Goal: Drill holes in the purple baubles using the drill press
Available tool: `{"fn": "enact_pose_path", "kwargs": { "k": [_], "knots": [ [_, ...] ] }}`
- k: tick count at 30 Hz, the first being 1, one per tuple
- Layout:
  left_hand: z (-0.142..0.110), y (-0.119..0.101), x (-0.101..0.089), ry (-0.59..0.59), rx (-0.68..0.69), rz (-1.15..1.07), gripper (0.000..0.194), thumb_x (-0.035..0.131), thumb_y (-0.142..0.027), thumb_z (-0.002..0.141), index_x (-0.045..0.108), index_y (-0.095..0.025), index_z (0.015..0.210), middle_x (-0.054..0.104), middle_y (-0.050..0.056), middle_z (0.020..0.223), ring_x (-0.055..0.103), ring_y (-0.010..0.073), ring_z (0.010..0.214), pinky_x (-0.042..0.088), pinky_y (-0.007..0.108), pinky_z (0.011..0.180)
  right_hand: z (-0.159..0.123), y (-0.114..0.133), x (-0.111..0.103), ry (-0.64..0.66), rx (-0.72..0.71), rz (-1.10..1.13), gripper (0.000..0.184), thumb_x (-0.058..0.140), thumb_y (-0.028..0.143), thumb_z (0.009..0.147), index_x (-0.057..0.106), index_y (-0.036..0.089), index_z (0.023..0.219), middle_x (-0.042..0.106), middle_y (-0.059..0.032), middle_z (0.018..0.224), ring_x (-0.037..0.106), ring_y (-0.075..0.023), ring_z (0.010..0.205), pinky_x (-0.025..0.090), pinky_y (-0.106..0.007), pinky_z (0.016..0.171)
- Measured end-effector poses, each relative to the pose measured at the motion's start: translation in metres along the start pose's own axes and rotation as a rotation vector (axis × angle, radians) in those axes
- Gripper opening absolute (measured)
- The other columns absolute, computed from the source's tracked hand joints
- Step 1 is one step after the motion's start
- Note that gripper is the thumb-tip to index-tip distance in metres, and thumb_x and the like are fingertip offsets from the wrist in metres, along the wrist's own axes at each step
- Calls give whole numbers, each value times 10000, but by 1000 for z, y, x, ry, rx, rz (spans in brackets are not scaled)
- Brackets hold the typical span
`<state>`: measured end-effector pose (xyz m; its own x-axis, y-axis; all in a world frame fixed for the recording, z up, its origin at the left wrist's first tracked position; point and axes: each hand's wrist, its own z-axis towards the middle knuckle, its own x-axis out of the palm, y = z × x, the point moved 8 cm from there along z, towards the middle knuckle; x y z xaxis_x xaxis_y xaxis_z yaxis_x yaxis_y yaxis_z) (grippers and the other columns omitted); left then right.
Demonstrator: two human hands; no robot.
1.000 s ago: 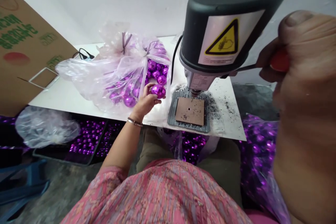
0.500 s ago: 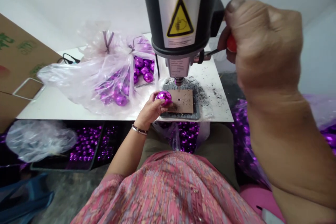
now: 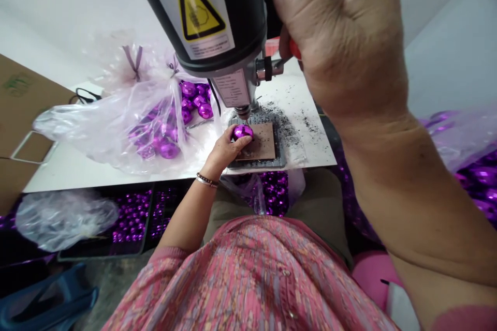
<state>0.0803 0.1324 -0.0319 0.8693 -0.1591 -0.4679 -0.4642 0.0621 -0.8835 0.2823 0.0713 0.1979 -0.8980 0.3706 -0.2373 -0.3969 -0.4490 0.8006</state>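
White bench under small drill, black dust scattered. Left hand gripping one purple bauble over brown square. Right hand fisted round red handle, mostly hidden. Bagged baubles too many to count.

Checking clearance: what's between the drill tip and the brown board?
In the head view, a purple ball, held in the left hand, sits between the drill tip and the brown board.

The head camera is looking forward and down from the person's head, with the bench drill very near, at twelve o'clock.
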Motion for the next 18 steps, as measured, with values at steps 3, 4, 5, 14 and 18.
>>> {"fn": "enact_pose_path", "kwargs": {
  "k": [3, 4, 5, 14, 18],
  "knots": [
    [1, 1, 3, 45, -35, 27, 493, 784, -419, 807, 708, -213, 1248, 727, 38, 991, 655, 196, 891, 565, 323, 849, 3, -4, 1, -7, -23, -5, 499, 462, 408, 1018, 410, 84, 642, 394, 32, 602, 360, 28, 642, 218, -224, 672],
    [1, 0, 3, 47, -32, 47, 505, 785, -428, 803, 707, -212, 1252, 733, 42, 1022, 660, 208, 932, 559, 334, 884, 4, -5, 2, -13, -39, -10, 523, 448, 428, 1019, 385, 84, 631, 371, 34, 591, 337, 34, 629, 204, -228, 666],
    [1, -2, 3, 48, -25, 70, 513, 788, -434, 798, 707, -211, 1253, 737, 44, 1049, 662, 219, 970, 550, 343, 917, 4, -5, 2, -14, -63, -14, 546, 421, 458, 1023, 371, 85, 627, 360, 36, 586, 326, 40, 620, 195, -231, 661],
    [2, -23, 13, 74, -6, 213, 588, 842, -320, 717, 675, -190, 1266, 743, 60, 1119, 668, 233, 992, 536, 371, 959, -1, 1, 3, 45, -63, -87, 713, 79, 639, 1013, 385, 107, 650, 391, 27, 622, 351, 39, 630, 214, -240, 678],
    [8, -28, 22, 117, 7, 295, 598, 850, -267, 683, 663, -185, 1244, 731, 53, 1036, 666, 237, 948, 546, 361, 902, -4, 3, 0, 11, -98, -56, 596, 301, 547, 1038, 452, 93, 683, 440, 34, 642, 393, 31, 659, 226, -230, 682]
  ]
}}
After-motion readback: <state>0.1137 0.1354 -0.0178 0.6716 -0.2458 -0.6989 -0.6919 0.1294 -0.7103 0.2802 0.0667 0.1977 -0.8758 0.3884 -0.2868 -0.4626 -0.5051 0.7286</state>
